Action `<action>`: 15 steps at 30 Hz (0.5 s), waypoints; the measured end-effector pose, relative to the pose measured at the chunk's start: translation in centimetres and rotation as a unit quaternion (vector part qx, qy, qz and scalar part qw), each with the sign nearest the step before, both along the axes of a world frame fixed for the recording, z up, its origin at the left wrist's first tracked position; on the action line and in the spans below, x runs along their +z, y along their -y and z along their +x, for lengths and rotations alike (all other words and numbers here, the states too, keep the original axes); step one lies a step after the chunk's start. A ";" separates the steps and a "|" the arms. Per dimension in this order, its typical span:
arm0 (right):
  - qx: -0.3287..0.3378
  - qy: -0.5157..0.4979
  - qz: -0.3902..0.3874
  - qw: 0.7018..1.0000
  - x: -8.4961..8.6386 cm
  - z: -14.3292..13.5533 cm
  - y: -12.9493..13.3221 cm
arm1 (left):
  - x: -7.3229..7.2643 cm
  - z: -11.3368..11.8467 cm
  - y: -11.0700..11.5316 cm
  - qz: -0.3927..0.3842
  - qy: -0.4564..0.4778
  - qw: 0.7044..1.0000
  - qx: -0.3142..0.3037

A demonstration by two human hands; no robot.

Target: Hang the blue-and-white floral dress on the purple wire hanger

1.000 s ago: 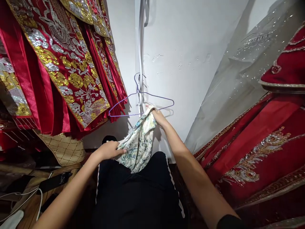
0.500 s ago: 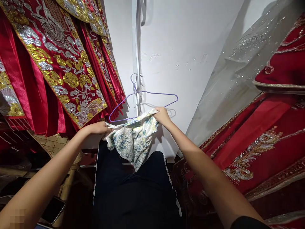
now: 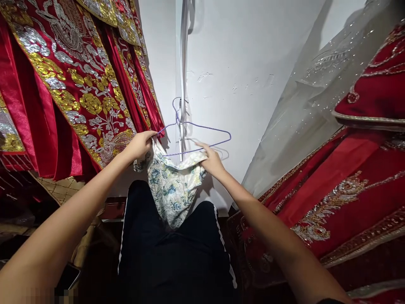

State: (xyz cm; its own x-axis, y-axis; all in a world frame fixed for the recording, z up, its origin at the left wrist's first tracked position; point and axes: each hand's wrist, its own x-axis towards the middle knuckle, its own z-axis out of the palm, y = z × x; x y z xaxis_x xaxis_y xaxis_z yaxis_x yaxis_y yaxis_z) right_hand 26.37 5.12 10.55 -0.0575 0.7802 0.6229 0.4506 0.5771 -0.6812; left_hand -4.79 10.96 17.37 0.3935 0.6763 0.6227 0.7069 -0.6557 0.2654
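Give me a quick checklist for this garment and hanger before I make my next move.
1. Left hand gripping the floral-print garment: ok, at its upper left edge.
2. Right hand gripping the garment: ok, at its upper right edge.
3. Purple hanger upright, hook at the top: ok.
4. Hanger's right shoulder free of fabric: ok, its wire shows bare.
5. Garment seated over the hanger's left end: cannot tell, the left hand covers that end.
6. Left hand clear of the red embroidered garment: cannot tell, they overlap in this view.
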 end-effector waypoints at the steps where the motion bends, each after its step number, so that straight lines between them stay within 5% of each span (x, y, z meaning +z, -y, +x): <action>1: -0.042 -0.014 0.025 0.999 0.2 0.8 0.1 | 0.2 -0.4 -0.5 0.001 -0.013 1.000 0.002; 5: -0.143 -0.052 0.037 0.988 2.2 5.6 -0.9 | 1.5 -1.7 -1.4 0.012 -0.053 0.998 0.012; 9: 0.020 -0.004 -0.109 0.994 5.2 9.3 -2.0 | 2.6 -1.9 -1.2 0.023 -0.048 0.997 0.054; 12: 0.112 -0.062 -0.149 0.980 6.6 8.6 -2.1 | 2.5 -1.8 -1.1 0.008 0.013 0.996 0.090; 15: 0.061 -0.132 -0.038 0.989 6.3 5.7 -1.8 | 1.6 -1.2 -1.4 -0.043 0.112 0.990 0.074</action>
